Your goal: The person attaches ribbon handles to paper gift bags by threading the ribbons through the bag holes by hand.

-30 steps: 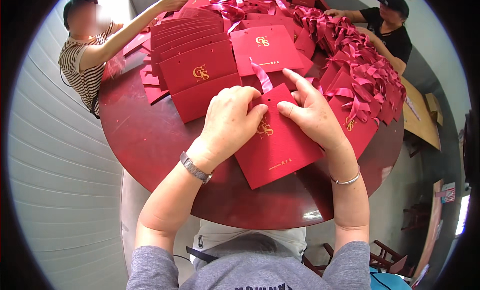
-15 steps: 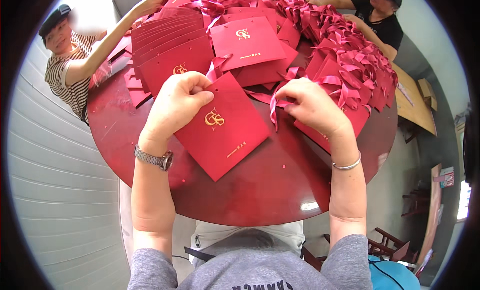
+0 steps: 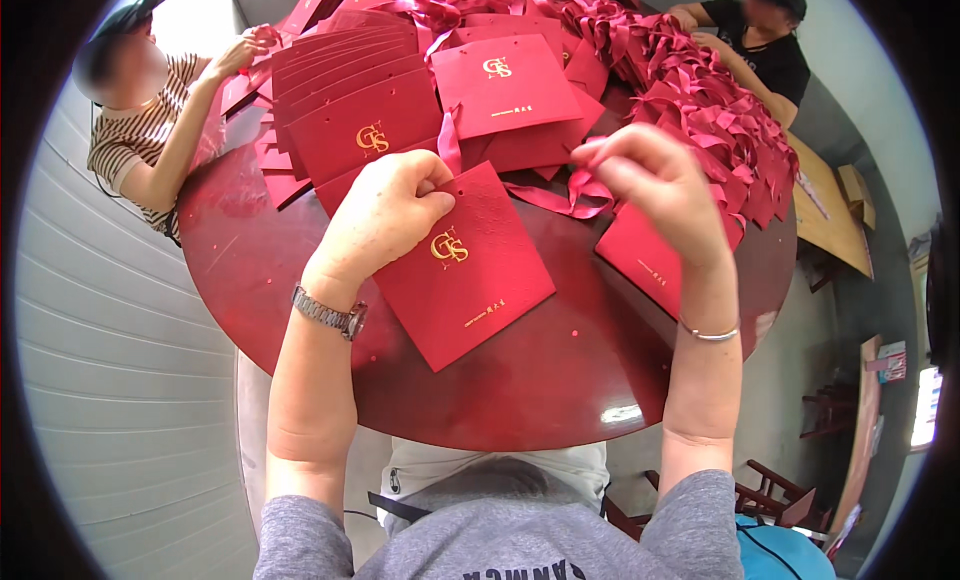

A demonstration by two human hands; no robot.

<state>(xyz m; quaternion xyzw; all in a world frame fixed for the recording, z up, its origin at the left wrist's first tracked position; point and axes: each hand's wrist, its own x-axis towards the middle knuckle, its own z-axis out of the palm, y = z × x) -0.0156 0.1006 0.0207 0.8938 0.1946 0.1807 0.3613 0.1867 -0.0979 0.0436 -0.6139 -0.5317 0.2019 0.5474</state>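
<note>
Small hand-assembly workroom, packaging kind. Round dark-red lacquered tabletop [image 3: 560,380] covered with overlapping rows of flat red paper bags with gold emblems [image 3: 350,100] and a heap of red satin ribbons [image 3: 720,110]. Two seated co-workers across it, one in a striped shirt [image 3: 125,150], one in black [image 3: 770,60]. Grey ribbed wall [image 3: 110,380]; plain wooden side table [image 3: 825,205].

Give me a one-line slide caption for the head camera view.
Left hand pins a red envelope while right hand pulls its ribbon.
</note>
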